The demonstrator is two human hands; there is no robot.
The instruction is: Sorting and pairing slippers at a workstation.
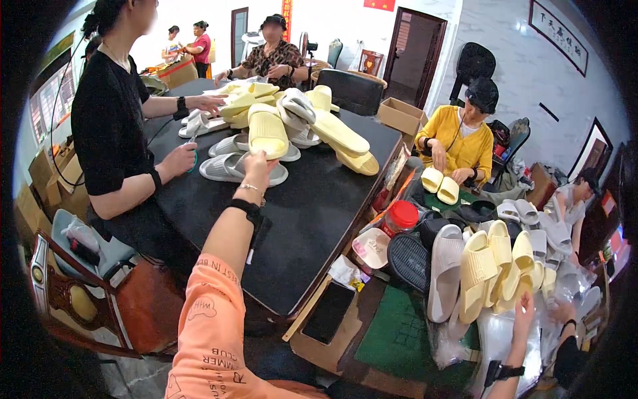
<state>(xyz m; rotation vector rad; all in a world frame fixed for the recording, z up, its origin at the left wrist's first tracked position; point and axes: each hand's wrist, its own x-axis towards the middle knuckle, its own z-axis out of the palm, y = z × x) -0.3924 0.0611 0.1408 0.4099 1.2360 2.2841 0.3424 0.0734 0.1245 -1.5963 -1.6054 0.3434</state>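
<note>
My left hand point(259, 170), at the end of an orange sleeve, grips a pale yellow slide slipper point(269, 131) by its near end, with the slipper tilted up over the dark table. Behind and around it lie grey slippers point(229, 167) and a heap of yellow slippers point(342, 133). At the lower right, my right hand point(524, 311) is raised with its fingers bunched together, close to a yellow slipper point(522, 256). Whether it holds something small I cannot make out. A row of yellow and grey slippers point(444, 272) stands beside it on clear plastic.
A person in black point(109, 120) at the left holds a teal-handled tool. A person in yellow point(458, 143) sits at the right; another sits across the table point(306, 219). A red-lidded jar point(401, 217), phone point(329, 311) and green mat point(392, 326) lie nearby. Another person's hand point(563, 312) is at far right.
</note>
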